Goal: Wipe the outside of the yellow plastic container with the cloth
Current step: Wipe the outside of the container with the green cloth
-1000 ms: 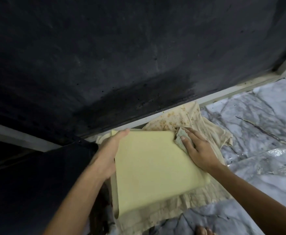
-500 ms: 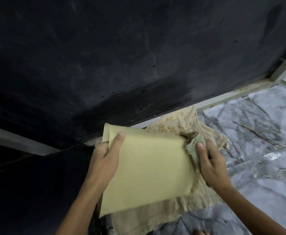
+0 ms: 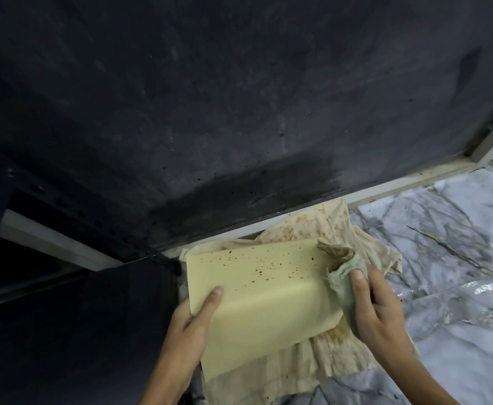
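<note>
The yellow plastic container [image 3: 265, 299] is tilted in front of me, one face turned up and dotted with brown specks. My left hand [image 3: 189, 325] grips its left edge, thumb laid on the upper face. A bunched greenish cloth [image 3: 340, 273] is pressed against the container's right side by my right hand [image 3: 377, 314], which is shut on it. The container's opening is hidden from me.
Under the container lies a stained cream rag [image 3: 306, 223] spread on the grey marble floor [image 3: 444, 229]. A black wall panel [image 3: 210, 112] rises just behind, with a pale skirting strip [image 3: 400, 185] along its foot. A dark surface [image 3: 64, 331] stands at the left.
The container has been rotated, bringing a speckled face into view. My right hand slid with the cloth from the top face round to the right side. My left thumb shifted lower along the left edge.
</note>
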The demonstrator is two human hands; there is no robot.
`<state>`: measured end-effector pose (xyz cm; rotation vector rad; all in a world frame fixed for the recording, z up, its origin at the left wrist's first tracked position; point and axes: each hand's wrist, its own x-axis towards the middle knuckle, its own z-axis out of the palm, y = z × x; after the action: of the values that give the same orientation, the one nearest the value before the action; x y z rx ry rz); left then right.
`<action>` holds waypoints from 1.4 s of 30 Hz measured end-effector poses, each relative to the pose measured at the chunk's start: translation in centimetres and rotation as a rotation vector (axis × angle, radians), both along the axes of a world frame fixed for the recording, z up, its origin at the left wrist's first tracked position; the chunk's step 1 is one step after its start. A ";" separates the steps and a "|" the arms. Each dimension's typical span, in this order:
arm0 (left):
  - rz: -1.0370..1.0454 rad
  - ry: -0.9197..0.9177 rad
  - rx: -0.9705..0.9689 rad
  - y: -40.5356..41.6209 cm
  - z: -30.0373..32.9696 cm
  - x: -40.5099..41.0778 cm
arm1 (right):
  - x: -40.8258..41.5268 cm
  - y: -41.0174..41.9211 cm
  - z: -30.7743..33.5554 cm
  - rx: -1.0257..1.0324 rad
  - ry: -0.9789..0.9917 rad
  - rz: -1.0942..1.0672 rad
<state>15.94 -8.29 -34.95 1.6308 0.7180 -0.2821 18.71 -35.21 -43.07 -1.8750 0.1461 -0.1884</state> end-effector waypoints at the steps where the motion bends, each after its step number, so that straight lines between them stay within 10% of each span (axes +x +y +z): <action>1: -0.017 -0.003 -0.011 0.1 -0.2 -0.2 | 0.1 0.1 0.4 -0.028 -0.017 0.030; 11: -0.118 -0.047 0.034 -1.0 -0.1 -1.0 | 5.2 10.6 4.7 -0.527 -0.044 0.770; 18: -0.253 -0.104 0.076 -1.1 0.3 -0.7 | 6.8 13.1 6.1 -0.505 -0.007 1.013; 34: -0.181 -0.053 -0.038 -1.0 0.4 -0.4 | 2.7 5.6 1.6 -0.602 0.369 0.235; 42: -0.187 -0.036 -0.104 -1.1 0.6 0.3 | 3.3 11.4 5.5 -0.590 0.090 0.617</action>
<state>16.29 -9.35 -34.38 1.6020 0.5158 -0.4172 22.04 -23.86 -37.59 -2.4154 -0.4744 0.3122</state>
